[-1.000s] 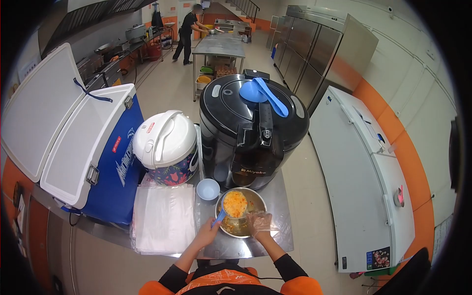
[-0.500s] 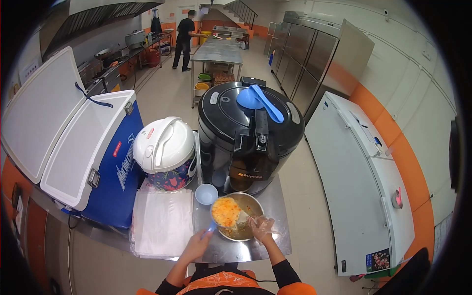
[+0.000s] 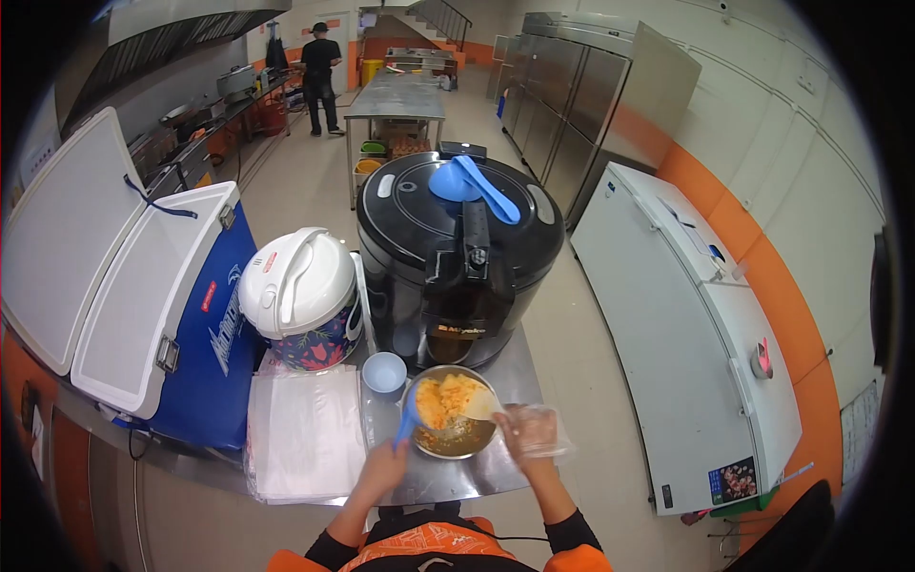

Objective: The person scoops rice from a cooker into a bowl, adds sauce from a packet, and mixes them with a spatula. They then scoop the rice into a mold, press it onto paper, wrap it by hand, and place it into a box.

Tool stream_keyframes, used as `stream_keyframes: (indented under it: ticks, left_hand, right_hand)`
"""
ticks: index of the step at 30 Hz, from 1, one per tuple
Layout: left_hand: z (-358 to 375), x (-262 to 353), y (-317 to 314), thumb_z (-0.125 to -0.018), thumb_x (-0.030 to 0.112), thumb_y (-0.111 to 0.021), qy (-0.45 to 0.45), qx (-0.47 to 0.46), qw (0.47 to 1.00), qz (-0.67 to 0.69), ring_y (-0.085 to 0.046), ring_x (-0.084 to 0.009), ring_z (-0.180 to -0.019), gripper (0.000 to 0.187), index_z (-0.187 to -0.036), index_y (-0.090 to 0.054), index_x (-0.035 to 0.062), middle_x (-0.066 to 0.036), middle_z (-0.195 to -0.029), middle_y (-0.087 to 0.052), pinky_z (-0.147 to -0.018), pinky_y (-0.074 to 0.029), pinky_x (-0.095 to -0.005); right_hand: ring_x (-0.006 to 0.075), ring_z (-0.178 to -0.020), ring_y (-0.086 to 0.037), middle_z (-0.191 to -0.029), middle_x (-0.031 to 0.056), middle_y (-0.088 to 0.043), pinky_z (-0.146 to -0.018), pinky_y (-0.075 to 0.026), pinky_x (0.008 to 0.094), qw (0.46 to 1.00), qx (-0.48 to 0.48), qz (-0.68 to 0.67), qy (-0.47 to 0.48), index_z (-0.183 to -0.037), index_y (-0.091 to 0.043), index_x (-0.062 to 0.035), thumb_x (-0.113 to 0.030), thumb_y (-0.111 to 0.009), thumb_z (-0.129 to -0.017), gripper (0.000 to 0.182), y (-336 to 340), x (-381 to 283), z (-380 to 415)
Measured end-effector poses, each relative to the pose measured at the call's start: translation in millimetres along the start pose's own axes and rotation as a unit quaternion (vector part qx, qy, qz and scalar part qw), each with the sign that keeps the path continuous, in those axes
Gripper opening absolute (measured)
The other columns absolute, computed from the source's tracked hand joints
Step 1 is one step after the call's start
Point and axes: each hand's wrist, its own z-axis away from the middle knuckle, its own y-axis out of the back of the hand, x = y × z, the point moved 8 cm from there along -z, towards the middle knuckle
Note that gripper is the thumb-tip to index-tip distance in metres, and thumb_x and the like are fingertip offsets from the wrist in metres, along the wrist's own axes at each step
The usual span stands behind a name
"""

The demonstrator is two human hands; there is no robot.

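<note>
My left hand (image 3: 384,467) is closed round the handle of a blue ladle (image 3: 408,418), whose head reaches over the left side of a round metal bowl (image 3: 469,450). Orange-yellow food that looks like rice (image 3: 446,397) is heaped at the ladle and hides most of its head. In a clear plastic glove, my right hand (image 3: 515,431) grips a pale rice paddle (image 3: 481,405), its blade against the right of the food. Loose bits lie in the bottom of the bowl. A small light-blue bowl (image 3: 384,373) stands just behind and left of the metal one.
A large black rice cooker (image 3: 457,248) with another blue ladle (image 3: 474,186) on its lid stands behind. Left are a white-lidded cooker (image 3: 303,296), plastic bags (image 3: 310,429) and an open blue cooler (image 3: 205,353). A chest freezer (image 3: 658,324) is at right; a person (image 3: 321,76) stands far back.
The food was a flat round fill in the ladle; now it is an uneven heap. The paddle has moved up to its right side. The view has shifted, and the far person has turned.
</note>
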Motion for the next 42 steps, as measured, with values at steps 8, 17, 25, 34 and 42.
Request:
stream_keyframes:
  ticks: [8, 17, 25, 34, 42]
  left_hand:
    - [1, 9, -59, -0.092, 0.039, -0.039, 0.091, -0.145, 0.973, 0.156, -0.040, -0.0105, -0.037, 0.042, -0.093, -0.054, 0.0000, 0.000, -0.053, -0.042, -0.034, -0.034, -0.0250]
    - [10, -5, -54, -0.092, 0.040, -0.039, 0.106, -0.158, 0.961, 0.201, -0.033, -0.0088, -0.035, 0.040, -0.091, -0.052, 0.0021, 0.000, -0.052, -0.039, -0.033, -0.026, -0.0237]
    - [19, -6, -51, -0.092, 0.041, -0.040, 0.115, -0.162, 0.956, 0.217, -0.034, -0.0079, -0.036, 0.040, -0.090, -0.053, 0.0027, 0.001, -0.051, -0.039, -0.034, -0.027, -0.0241]
    - [21, 3, -55, -0.092, 0.040, -0.041, 0.123, -0.141, 0.961, 0.205, -0.030, -0.0067, -0.035, 0.039, -0.091, -0.053, 0.0027, 0.003, -0.049, -0.035, -0.032, -0.024, -0.0230]
    - [19, -7, -68, -0.092, 0.041, -0.040, 0.141, -0.126, 0.937, 0.294, -0.027, -0.0075, -0.033, 0.039, -0.091, -0.050, 0.0033, 0.002, -0.047, -0.034, -0.032, -0.021, -0.0234]
  right_hand:
    - [0.0203, -0.052, -0.056, -0.072, 0.0084, -0.057, -0.048, -0.046, 0.0357, 0.998, -0.012, 0.069, 0.001, -0.103, -0.055, -0.0004, -0.009, -0.049, -0.077, 0.027, -27, -60, 67]
    - [0.0375, -0.067, -0.058, -0.073, 0.0228, -0.058, -0.055, -0.046, 0.0450, 0.952, -0.010, -0.282, -0.116, -0.101, -0.057, -0.0040, -0.025, -0.041, -0.088, 0.030, -10, -12, 42]
    - [0.0337, -0.078, -0.062, -0.090, 0.0216, -0.062, -0.065, -0.049, 0.0386, 0.871, -0.022, -0.475, -0.121, -0.110, -0.059, -0.0123, -0.030, -0.041, -0.091, 0.032, -52, -9, 49]
    - [0.0330, -0.085, -0.061, -0.096, 0.0191, -0.062, -0.072, -0.049, 0.0385, 0.936, -0.093, -0.320, -0.110, -0.114, -0.056, -0.0093, -0.020, -0.042, -0.089, 0.030, -51, -30, 41]
    - [0.0260, -0.097, -0.061, -0.102, 0.0191, -0.061, -0.080, -0.048, 0.0300, 0.907, -0.087, -0.394, -0.124, -0.111, -0.058, -0.0059, -0.012, -0.045, -0.089, 0.026, -64, -18, 57]
